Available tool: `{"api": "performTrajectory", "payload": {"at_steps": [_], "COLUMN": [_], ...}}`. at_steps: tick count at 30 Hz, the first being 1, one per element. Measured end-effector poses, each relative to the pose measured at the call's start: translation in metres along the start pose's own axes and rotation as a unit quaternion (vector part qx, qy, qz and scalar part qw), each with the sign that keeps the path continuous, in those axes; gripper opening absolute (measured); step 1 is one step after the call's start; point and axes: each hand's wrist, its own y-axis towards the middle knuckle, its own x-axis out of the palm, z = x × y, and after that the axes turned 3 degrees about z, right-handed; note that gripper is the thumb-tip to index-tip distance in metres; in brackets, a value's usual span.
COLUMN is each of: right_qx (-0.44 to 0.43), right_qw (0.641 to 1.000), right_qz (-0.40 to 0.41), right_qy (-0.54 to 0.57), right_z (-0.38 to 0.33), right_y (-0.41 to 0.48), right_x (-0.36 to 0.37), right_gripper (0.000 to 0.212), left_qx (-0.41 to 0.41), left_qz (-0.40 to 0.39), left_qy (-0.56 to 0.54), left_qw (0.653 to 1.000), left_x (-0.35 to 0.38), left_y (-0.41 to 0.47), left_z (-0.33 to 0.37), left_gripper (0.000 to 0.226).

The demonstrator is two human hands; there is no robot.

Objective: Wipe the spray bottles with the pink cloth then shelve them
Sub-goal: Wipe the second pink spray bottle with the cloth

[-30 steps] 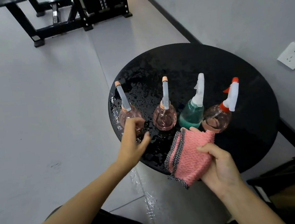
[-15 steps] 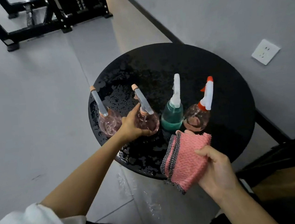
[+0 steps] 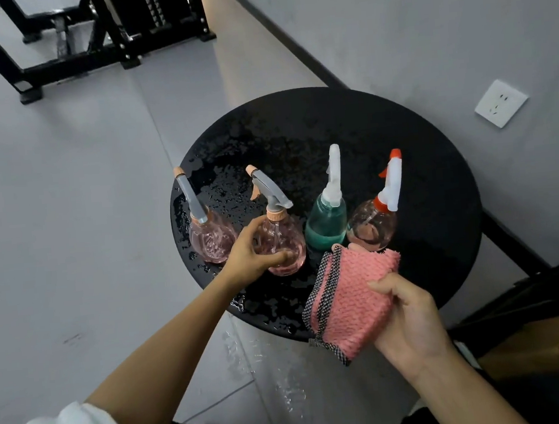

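Left hand (image 3: pixel 248 255) now grips 2nd bottle (image 3: pixel 285 233), right hand (image 3: pixel 412 322) still holds pink cloth (image 3: pixel 347 302)

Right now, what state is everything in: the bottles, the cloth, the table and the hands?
leftmost pink bottle: upright, untouched.
second pink bottle: gripped by the left hand.
green bottle: upright, partly filled.
red-trigger bottle: upright.
pink cloth: bunched, held by the right hand.
table: wet, droplets around the pink bottles.
left hand: curled round the second pink bottle.
right hand: gripping the pink cloth.
wall socket: nothing plugged in.
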Motion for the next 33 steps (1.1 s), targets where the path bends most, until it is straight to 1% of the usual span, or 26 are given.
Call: {"api": "performTrajectory", "payload": {"at_steps": [2,3,5,6,8,10,11,14,16,18,19,20,22,23,24,26,28,30,31,33], "right_qx": [0.0,-0.001,-0.007,-0.01,-0.019,-0.03,-0.043,-0.104,-0.167,-0.245,-0.295,-0.348,-0.433,-0.454,-0.457,-0.429,-0.406,-0.411,-0.419,-0.448], "right_qw": [1.0,1.0,1.0,1.0,1.0,0.999,0.999,0.993,0.979,0.954,0.931,0.897,0.813,0.774,0.741,0.699,0.676,0.673,0.678,0.679], "right_qz": [-0.002,-0.003,-0.01,-0.011,-0.016,-0.016,-0.017,-0.026,-0.04,-0.043,-0.036,-0.025,-0.011,-0.011,-0.02,-0.042,-0.058,-0.071,-0.08,-0.099], "right_qy": [0.005,0.006,0.001,-0.002,-0.007,-0.015,-0.021,-0.053,-0.108,-0.17,-0.213,-0.271,-0.388,-0.442,-0.491,-0.57,-0.612,-0.611,-0.599,-0.574], "right_z": [-0.003,-0.004,-0.004,-0.004,-0.006,-0.012,-0.016,-0.033,-0.046,-0.058,-0.064,-0.069,-0.074,-0.073,-0.07,-0.06,-0.049,-0.043,-0.041,-0.037], "right_y": [-0.005,-0.006,-0.008,-0.009,-0.011,-0.015,-0.018,-0.029,-0.038,-0.044,-0.05,-0.056,-0.07,-0.075,-0.08,-0.086,-0.092,-0.099,-0.104,-0.115], "right_x": [0.004,0.005,0.005,0.003,0.002,0.007,0.01,0.028,0.045,0.064,0.074,0.083,0.101,0.108,0.113,0.119,0.12,0.118,0.118,0.114], "right_gripper": [0.063,0.064,0.088,0.096,0.1,0.099,0.094,0.059,0.05,0.047,0.048,0.05,0.05,0.051,0.053,0.066,0.076,0.081,0.079,0.067], "left_qx": [0.001,-0.002,-0.018,-0.03,-0.059,-0.069,-0.065,-0.036,-0.017,0.008,0.019,0.028,0.047,0.056,0.065,0.072,0.069,0.073,0.08,0.08], "left_qz": [0.012,0.016,0.028,0.028,0.016,-0.007,-0.021,-0.054,-0.066,-0.072,-0.075,-0.074,-0.07,-0.071,-0.069,-0.067,-0.068,-0.074,-0.078,-0.085], "left_qy": [-0.009,-0.021,-0.071,-0.107,-0.192,-0.255,-0.279,-0.327,-0.339,-0.333,-0.33,-0.333,-0.34,-0.339,-0.332,-0.334,-0.349,-0.349,-0.351,-0.363], "left_qw": [1.0,1.0,0.997,0.993,0.979,0.964,0.958,0.943,0.938,0.94,0.941,0.939,0.937,0.936,0.938,0.937,0.932,0.931,0.93,0.924], "left_x": [0.001,0.003,0.006,0.007,0.008,0.005,0.004,-0.001,-0.003,-0.003,-0.004,-0.004,-0.004,-0.003,-0.002,0.001,0.001,0.0,-0.001,-0.004], "left_y": [-0.006,-0.009,-0.016,-0.021,-0.03,-0.039,-0.044,-0.06,-0.075,-0.086,-0.092,-0.099,-0.112,-0.119,-0.126,-0.14,-0.153,-0.166,-0.172,-0.181], "left_z": [-0.001,-0.001,0.0,0.003,0.009,0.019,0.027,0.056,0.08,0.1,0.11,0.121,0.139,0.147,0.155,0.169,0.18,0.189,0.193,0.197], "left_gripper": [0.082,0.078,0.065,0.062,0.066,0.071,0.068,0.052,0.047,0.053,0.058,0.063,0.066,0.065,0.062,0.048,0.042,0.048,0.051,0.054]}}
